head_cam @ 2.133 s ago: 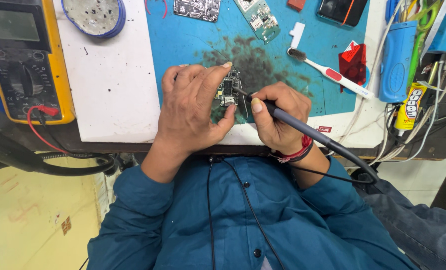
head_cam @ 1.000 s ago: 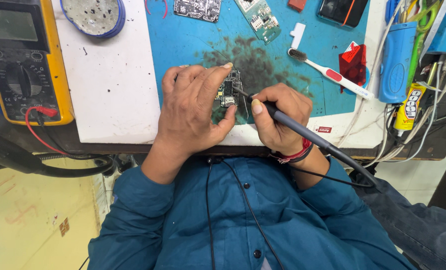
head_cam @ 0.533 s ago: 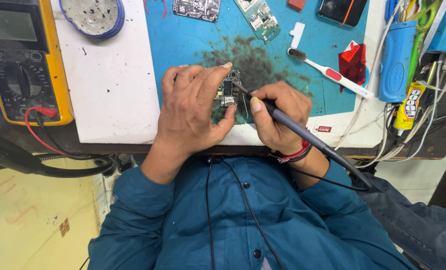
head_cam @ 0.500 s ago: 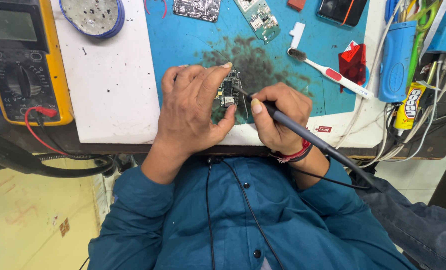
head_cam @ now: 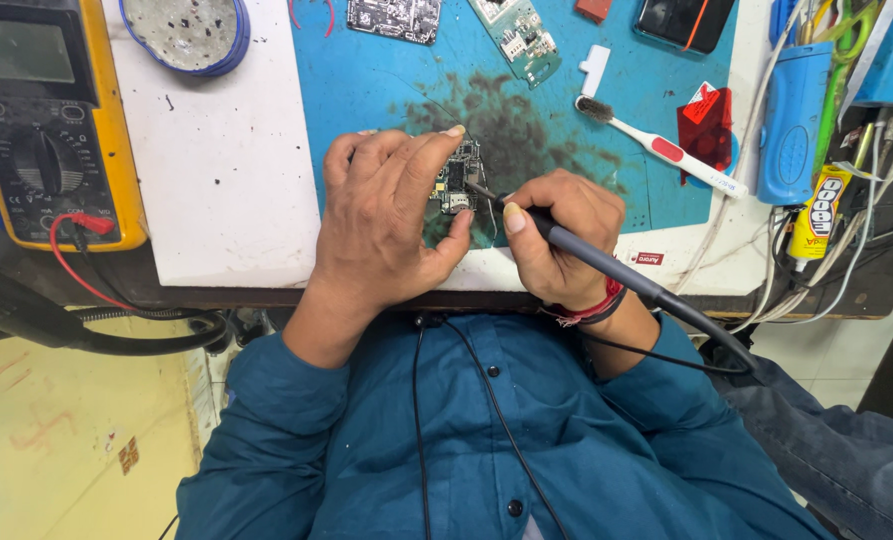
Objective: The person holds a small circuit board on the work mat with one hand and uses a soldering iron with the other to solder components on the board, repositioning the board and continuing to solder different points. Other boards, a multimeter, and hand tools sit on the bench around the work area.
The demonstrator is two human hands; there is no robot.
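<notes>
My left hand [head_cam: 386, 215] presses down on a small dark circuit board [head_cam: 458, 182] that lies on the stained blue mat [head_cam: 366, 80], thumb and forefinger pinching its edges. My right hand [head_cam: 556, 240] grips a grey soldering iron [head_cam: 606, 265] like a pen. Its thin tip touches the board's right side. The iron's black cable trails off to the right past my wrist, which wears a red thread band.
A yellow multimeter [head_cam: 51, 130] with a red lead sits at far left, a round blue-rimmed dish [head_cam: 188, 32] above a white board [head_cam: 221, 170]. Two more circuit boards [head_cam: 511, 35], a toothbrush [head_cam: 661, 150], a red packet [head_cam: 704, 125], a blue device [head_cam: 791, 115] and tangled cables lie to the right.
Nothing has visibly changed; both hands stay on the board and the iron.
</notes>
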